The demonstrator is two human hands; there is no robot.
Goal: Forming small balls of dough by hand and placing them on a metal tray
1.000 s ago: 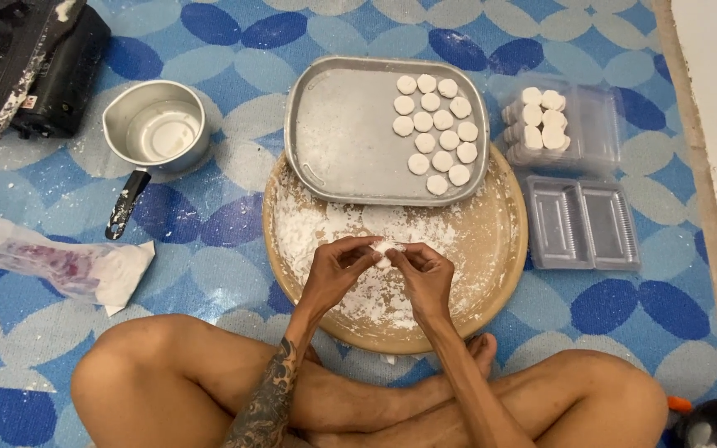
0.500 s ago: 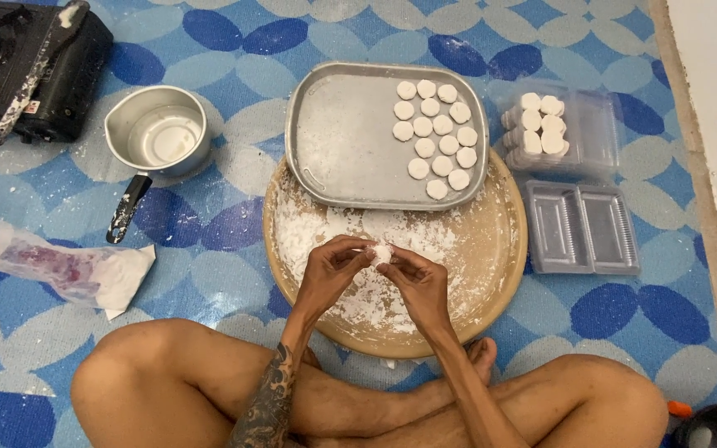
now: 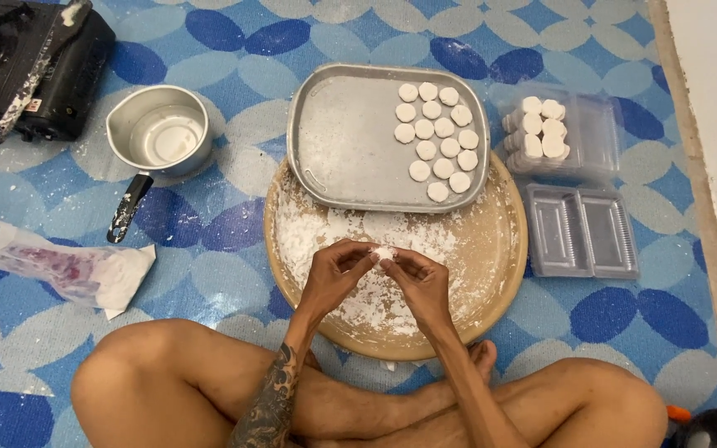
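- Dough point(image 3: 384, 252), in the one head view we have, sits as a small white lump pinched between the fingertips of both hands, just above the floury middle of the round wooden board point(image 3: 499, 249).
- We see our left hand point(image 3: 335, 274) curled, thumb and fingers closed on the left side of the lump; our right hand point(image 3: 421, 282) mirrors it, fingertips pressed to the right side. Both hands pinch the piece; neither is spread.
- We judge the piece light and soft, easy to dent or tear, and probably sticky where the flour has not reached. A gentle hold at its edges with floured fingertips looks the safest grip; a hard squeeze would flatten it.
- Behind the board, overlapping its far edge, lies a metal tray point(image 3: 342, 141) with rows of finished white rounds point(image 3: 435, 141) on its right half.
- To the right stand a clear plastic box point(image 3: 599, 133) holding more rounds and an empty clear box point(image 3: 582, 232) nearer us.
- To the left we see a small saucepan point(image 3: 159, 133), a black camp stove point(image 3: 43, 75) and a crumpled plastic bag point(image 3: 68, 270) on the blue patterned mat point(image 3: 209, 224).
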